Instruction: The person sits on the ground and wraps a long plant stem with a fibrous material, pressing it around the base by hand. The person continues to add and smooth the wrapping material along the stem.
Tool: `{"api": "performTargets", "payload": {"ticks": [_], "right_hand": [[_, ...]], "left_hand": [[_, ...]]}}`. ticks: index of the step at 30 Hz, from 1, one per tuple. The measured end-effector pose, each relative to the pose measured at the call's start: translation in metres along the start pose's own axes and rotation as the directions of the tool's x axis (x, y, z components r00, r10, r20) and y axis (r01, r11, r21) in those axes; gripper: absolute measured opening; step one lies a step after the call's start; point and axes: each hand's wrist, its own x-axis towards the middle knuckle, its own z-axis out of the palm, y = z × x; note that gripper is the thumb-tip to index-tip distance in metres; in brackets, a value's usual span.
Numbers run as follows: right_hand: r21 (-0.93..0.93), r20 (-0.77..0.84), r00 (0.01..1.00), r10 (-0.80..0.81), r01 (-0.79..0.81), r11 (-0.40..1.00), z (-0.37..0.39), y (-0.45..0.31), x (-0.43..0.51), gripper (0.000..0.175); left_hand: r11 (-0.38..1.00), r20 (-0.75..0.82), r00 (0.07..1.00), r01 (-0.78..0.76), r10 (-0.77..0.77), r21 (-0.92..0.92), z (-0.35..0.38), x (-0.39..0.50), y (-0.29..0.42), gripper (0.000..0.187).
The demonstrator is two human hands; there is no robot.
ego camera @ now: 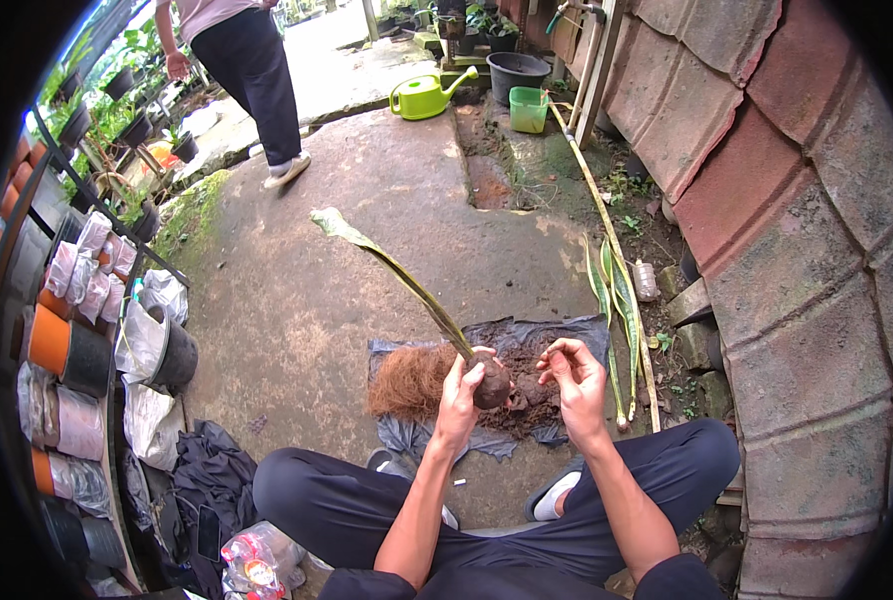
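My left hand [458, 405] grips a dark ball of soil [493, 384], from which a long snake plant leaf [409, 289] rises, leaning up and to the left. Apart from the ball, to its right, my right hand [578, 379] hovers with fingers bent and thumb near the fingertips; whether they pinch something small is unclear. Beneath both hands a black plastic sheet [595, 330] lies on the ground. It bears loose dark soil [525, 424] on the right and a clump of brown coir fibre [409, 382] on the left.
Several snake plant leaves [620, 322] lie at right beside a long bamboo pole [600, 199]. Roof tiles [806, 352] flank the right side. A rack of pots [86, 360] stands left. Farther off are a green watering can [421, 97] and a person walking [248, 75].
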Motion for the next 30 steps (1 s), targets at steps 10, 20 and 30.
{"api": "performTargets", "payload": {"ticks": [10,20,30], "right_hand": [[-0.398,0.254,0.964,0.072,0.036,0.917,0.002,-0.008,-0.002,0.019],[-0.307,0.329,0.932,0.153,-0.048,0.951,0.003,-0.002,-0.004,0.012],[-0.154,0.236,0.939,0.249,-0.217,0.964,-0.008,0.004,0.004,0.012]], "left_hand": [[1.0,0.059,0.998,0.025,-0.026,0.009,0.004,-0.004,0.004,0.035],[0.987,0.047,0.995,0.075,-0.083,0.143,0.0,-0.005,0.003,0.035],[0.998,0.029,0.998,0.058,-0.057,-0.035,-0.002,-0.003,0.009,0.037]]}}
